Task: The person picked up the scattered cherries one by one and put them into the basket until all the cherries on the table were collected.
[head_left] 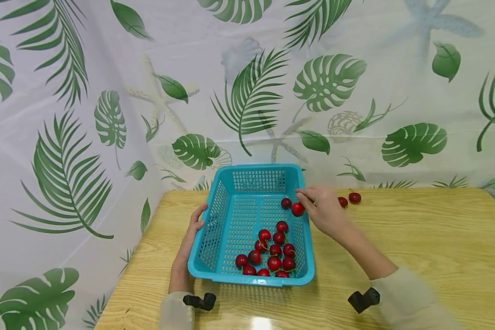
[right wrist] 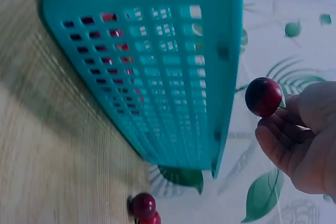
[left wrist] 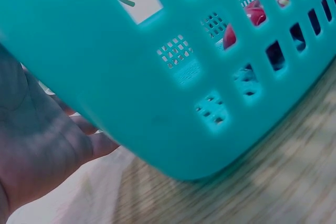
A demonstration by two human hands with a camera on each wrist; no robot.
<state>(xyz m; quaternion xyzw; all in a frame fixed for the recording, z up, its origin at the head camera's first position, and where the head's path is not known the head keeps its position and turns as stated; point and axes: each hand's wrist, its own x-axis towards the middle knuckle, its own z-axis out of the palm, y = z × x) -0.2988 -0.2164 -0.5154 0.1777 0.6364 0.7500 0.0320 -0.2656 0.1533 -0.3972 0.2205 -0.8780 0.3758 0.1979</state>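
A blue plastic basket (head_left: 247, 277) with perforated sides holds several red cherries (head_left: 274, 263), mostly gathered toward its near right part. My left hand (head_left: 186, 247) rests its fingers against the basket's left rim; in the left wrist view its palm (left wrist: 39, 140) faces the wall and the fingertips are partly hidden behind the edge. At the right rim, my right hand (head_left: 323, 211) pinches a cherry (head_left: 298, 209) by its thin stem. That held cherry (right wrist: 263, 97) hangs just beyond the fingertips in the right wrist view, beside the basket's rim.
Loose cherries (head_left: 354, 198) lie on the wooden table (head_left: 416, 238) to the right of the basket, partly behind my right hand. A white leaf-printed cloth (head_left: 272, 101) covers the wall along the table's back and left. Black wrist mounts (head_left: 364, 300) sit on both sleeves.
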